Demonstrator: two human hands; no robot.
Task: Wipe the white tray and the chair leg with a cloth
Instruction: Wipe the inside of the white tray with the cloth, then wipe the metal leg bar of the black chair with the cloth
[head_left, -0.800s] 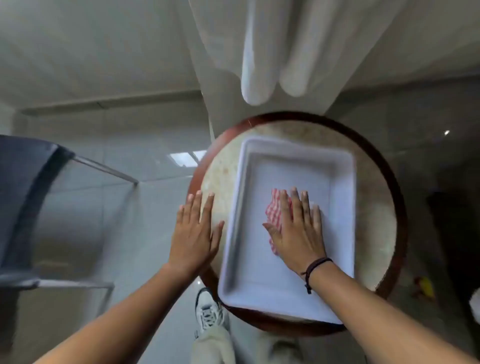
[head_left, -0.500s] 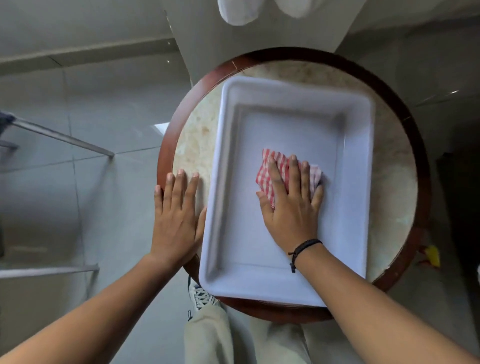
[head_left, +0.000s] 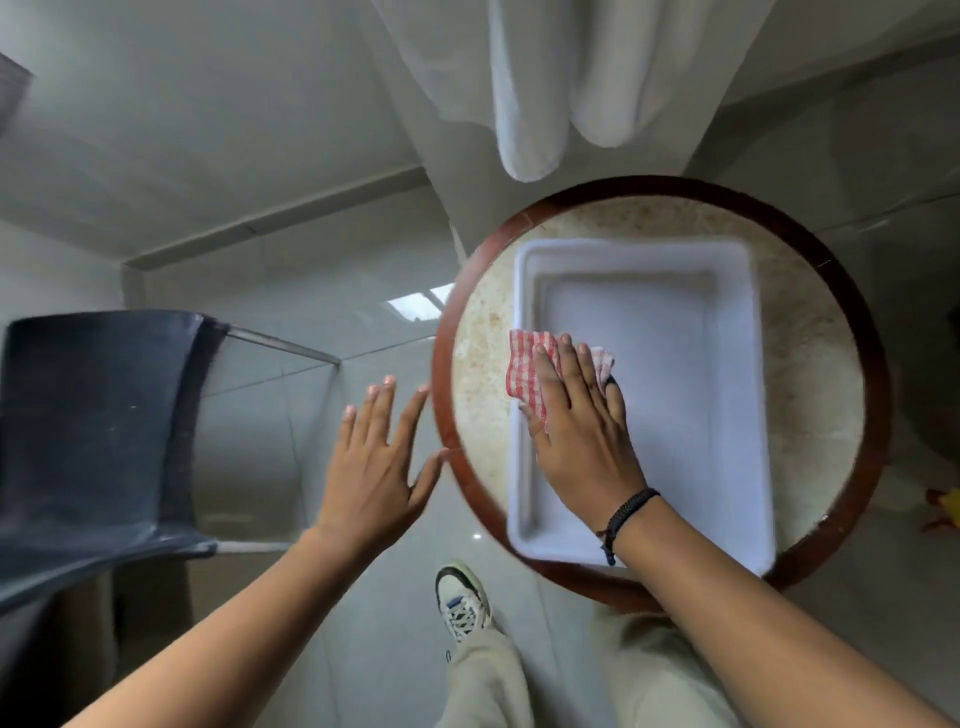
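A white rectangular tray (head_left: 727, 415) lies on a small round table (head_left: 826, 374) with a brown rim. My right hand (head_left: 576, 431) presses flat on a red-and-white checked cloth (head_left: 530, 369), which drapes over the tray's left rim. My left hand (head_left: 376, 462) hovers with fingers spread just left of the table's edge, holding nothing. A dark chair (head_left: 93, 431) stands at the left, with a thin metal chair leg (head_left: 280, 343) reaching toward the table.
White curtains (head_left: 540, 88) hang behind the table. The floor is glossy grey tile. My shoe (head_left: 462, 603) and trouser legs are below the table. A small yellow object (head_left: 948, 506) lies on the floor at the right edge.
My right hand has slid the cloth from the tray's middle to its left rim. My left hand has come off the table edge and moved left. The view has swung, bringing the chair into sight.
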